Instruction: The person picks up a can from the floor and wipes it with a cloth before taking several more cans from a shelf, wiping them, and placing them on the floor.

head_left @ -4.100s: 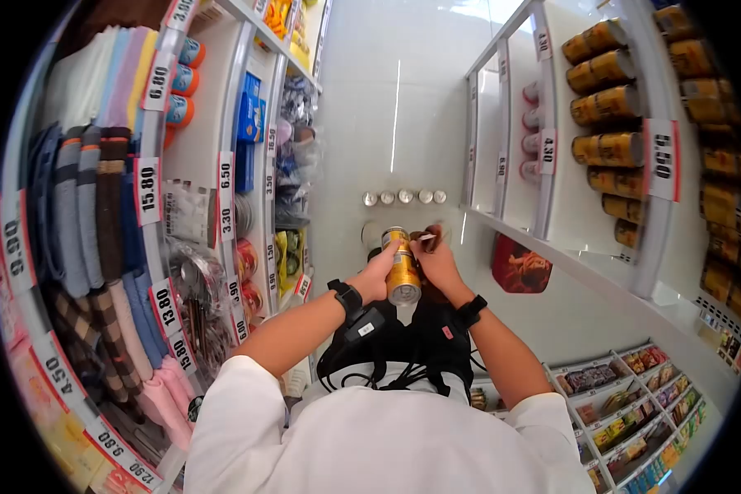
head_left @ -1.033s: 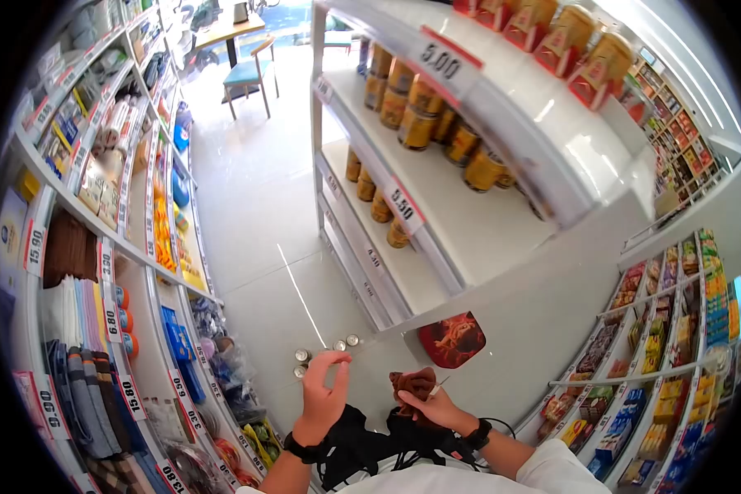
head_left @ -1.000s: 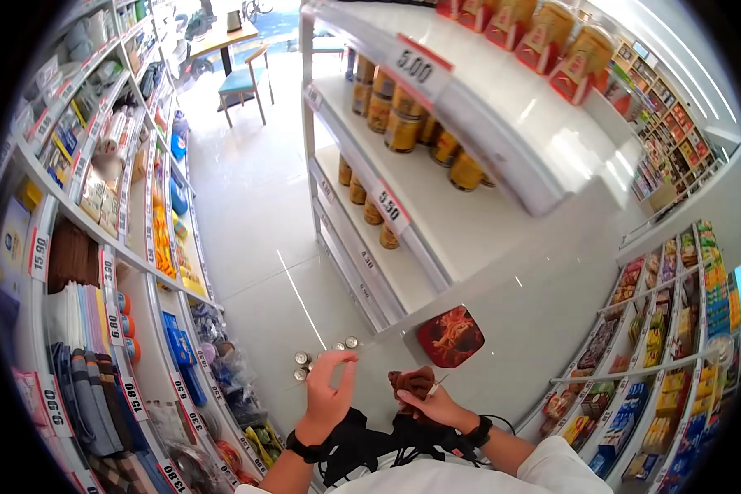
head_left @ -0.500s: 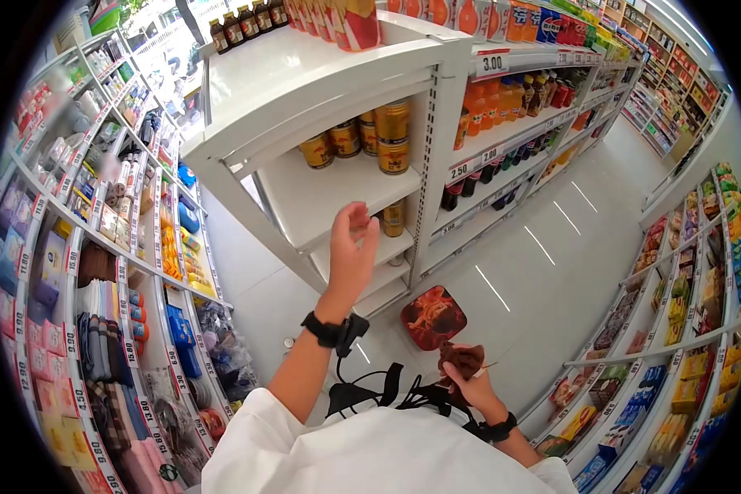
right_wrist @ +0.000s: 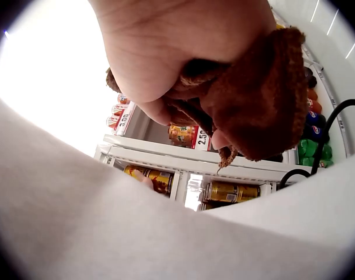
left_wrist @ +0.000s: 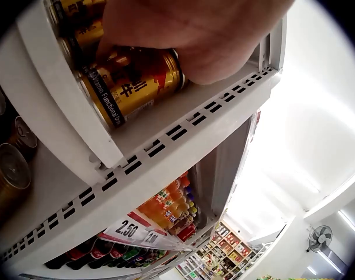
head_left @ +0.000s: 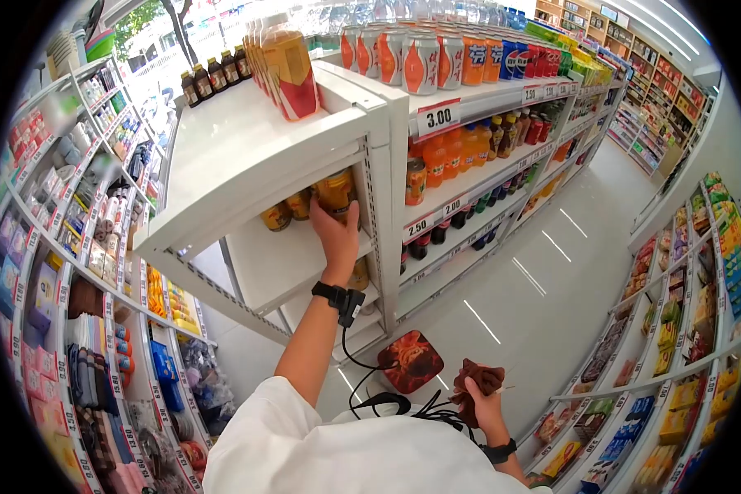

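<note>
My left hand (head_left: 337, 237) reaches into the end shelf and grips a gold drink can (head_left: 334, 189), thumb on one side and fingers on the other. In the left wrist view the can (left_wrist: 133, 84) shows dark lettering and a black band, with the fingers across its upper side. More gold cans (head_left: 277, 217) stand to its left on the same shelf board. Low by my body, my right hand (head_left: 487, 405) holds a crumpled brown cloth (head_left: 480, 379). The right wrist view shows the cloth (right_wrist: 262, 102) bunched between thumb and fingers.
A red patterned stool (head_left: 412, 361) stands on the floor before the shelf end. The white shelf upright (head_left: 377, 165) rises right beside my left hand. Red-and-gold boxes (head_left: 288, 78) stand on top. Stocked racks (head_left: 99, 346) line the left; snack shelves (head_left: 634, 395) line the right.
Earlier the left hand held a can low over the floor, then was free; now it has reached up to the shelf and grips a gold can. The view turned right; the right hand kept the cloth.
</note>
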Tool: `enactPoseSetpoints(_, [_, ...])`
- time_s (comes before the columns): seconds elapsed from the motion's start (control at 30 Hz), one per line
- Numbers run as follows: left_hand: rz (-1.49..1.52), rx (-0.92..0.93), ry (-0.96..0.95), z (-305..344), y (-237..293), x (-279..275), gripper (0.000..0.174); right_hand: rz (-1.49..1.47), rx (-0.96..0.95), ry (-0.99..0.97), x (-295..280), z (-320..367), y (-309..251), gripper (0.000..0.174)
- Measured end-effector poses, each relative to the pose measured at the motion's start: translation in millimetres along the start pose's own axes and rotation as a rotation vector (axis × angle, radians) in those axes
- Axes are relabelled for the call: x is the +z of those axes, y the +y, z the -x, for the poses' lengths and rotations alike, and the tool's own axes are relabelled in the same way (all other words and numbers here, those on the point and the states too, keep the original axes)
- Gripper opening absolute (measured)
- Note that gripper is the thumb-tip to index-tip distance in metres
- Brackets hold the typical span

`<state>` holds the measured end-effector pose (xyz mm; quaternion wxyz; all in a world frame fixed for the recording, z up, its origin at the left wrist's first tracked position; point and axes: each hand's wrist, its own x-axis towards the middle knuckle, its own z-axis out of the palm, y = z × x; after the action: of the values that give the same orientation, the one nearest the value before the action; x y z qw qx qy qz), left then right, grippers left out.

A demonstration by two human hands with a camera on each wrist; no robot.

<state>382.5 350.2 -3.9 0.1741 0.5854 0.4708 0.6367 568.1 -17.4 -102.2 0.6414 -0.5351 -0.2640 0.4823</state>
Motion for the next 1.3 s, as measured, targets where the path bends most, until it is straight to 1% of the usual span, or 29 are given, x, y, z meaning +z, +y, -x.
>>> enactPoseSetpoints(0.03, [-0.016,0.028,0.052,-3,-5,6,0.089,-0.013,0.005,0.007,0,-6,-4,0.040])
enactPoseSetpoints(0.07, [0.001,0.033,0.058,-2,-10,13,0.089,-0.006,-0.012,0.009,-2,-13,-6,0.040])
enactPoseSetpoints(0.13, [-0.060,-0.003,0.129,1,-13,17,0.087,0.015,0.000,-0.001,-3,-27,-10,0.042])
enactPoseSetpoints(0.17, [-0.039,0.016,0.168,1,-14,19,0.084,0.005,-0.019,-0.003,-1,-33,-14,0.044])
enactPoseSetpoints(0.27, [-0.039,-0.017,0.181,8,-16,15,0.082,-0.016,0.010,0.013,1,-42,-11,0.045])
enactPoseSetpoints(0.4, [-0.045,0.020,0.249,5,-17,23,0.078,0.050,0.039,-0.042,7,-66,-28,0.039])
enactPoseSetpoints(0.53, [-0.028,0.040,0.264,12,-12,15,0.074,0.079,0.023,-0.115,-2,-87,-33,0.036])
enactPoseSetpoints(0.6, [0.054,-0.038,0.225,21,-8,6,0.070,0.070,0.037,-0.136,-3,-94,-41,0.039])
enactPoseSetpoints(0.63, [0.050,-0.041,0.235,25,2,1,0.066,0.070,0.035,-0.143,-6,-101,-45,0.039])
enactPoseSetpoints(0.67, [0.048,-0.038,0.241,30,8,-3,0.066,0.073,0.050,-0.192,-9,-109,-49,0.039])
enactPoseSetpoints(0.7, [0.083,-0.080,0.225,37,10,-11,0.063,0.073,0.068,-0.245,-10,-116,-52,0.039])
enactPoseSetpoints(0.73, [0.118,-0.122,0.209,43,12,-17,0.061,0.071,0.070,-0.255,-12,-124,-54,0.039])
enactPoseSetpoints(0.77, [0.159,-0.120,0.215,50,13,-22,0.053,0.063,0.089,-0.276,-12,-131,-55,0.038])
enactPoseSetpoints(0.8, [0.151,-0.116,0.223,58,22,-29,0.053,0.055,0.108,-0.298,-12,-138,-58,0.038])
enactPoseSetpoints(0.87, [0.272,-0.228,0.166,77,48,-45,0.044,0.068,0.112,-0.355,-11,-150,-65,0.036])
enactPoseSetpoints(0.9, [0.265,-0.228,0.175,86,54,-54,0.044,0.084,0.114,-0.403,-11,-154,-67,0.035])
enactPoseSetpoints(0.93, [0.360,-0.325,0.133,96,57,-63,0.042,0.084,0.118,-0.414,-12,-163,-62,0.035])
enactPoseSetpoints(0.97, [0.457,-0.421,0.090,104,61,-72,0.042,0.146,0.088,-0.451,-14,-176,-51,0.035])
enactPoseSetpoints(1.0, [0.451,-0.420,0.099,111,68,-80,0.042,0.208,0.056,-0.487,-8,-180,-54,0.036])
enactPoseSetpoints(1.03, [0.638,-0.578,-0.006,118,77,-88,0.047,0.101,0.123,-0.516,-3,-180,-61,0.041])
enactPoseSetpoints(1.07, [0.825,-0.733,-0.113,125,83,-92,0.053,0.102,0.127,-0.525,3,-182,-68,0.041])
enactPoseSetpoints(1.1, [0.837,-0.750,-0.207,130,87,-93,0.063,0.054,0.155,-0.572,10,-184,-72,0.043])
enactPoseSetpoints(1.13, [0.828,-0.746,-0.197,135,91,-91,0.063,0.006,0.184,-0.619,16,-186,-76,0.046])
enactPoseSetpoints(1.2, [1.063,-0.848,-0.335,148,99,-83,0.068,-0.045,0.217,-0.652,28,-190,-80,0.044])
enactPoseSetpoints(1.23, [1.024,-0.877,-0.407,156,92,-76,0.079,-0.010,0.177,-0.636,31,-192,-77,0.042])
enactPoseSetpoints(1.27, [1.019,-0.878,-0.409,162,89,-71,0.079,0.024,0.137,-0.619,36,-194,-76,0.039])
enactPoseSetpoints(1.3, [1.032,-0.926,-0.443,163,96,-63,0.081,-0.059,0.276,-0.653,49,-180,-111,0.035])
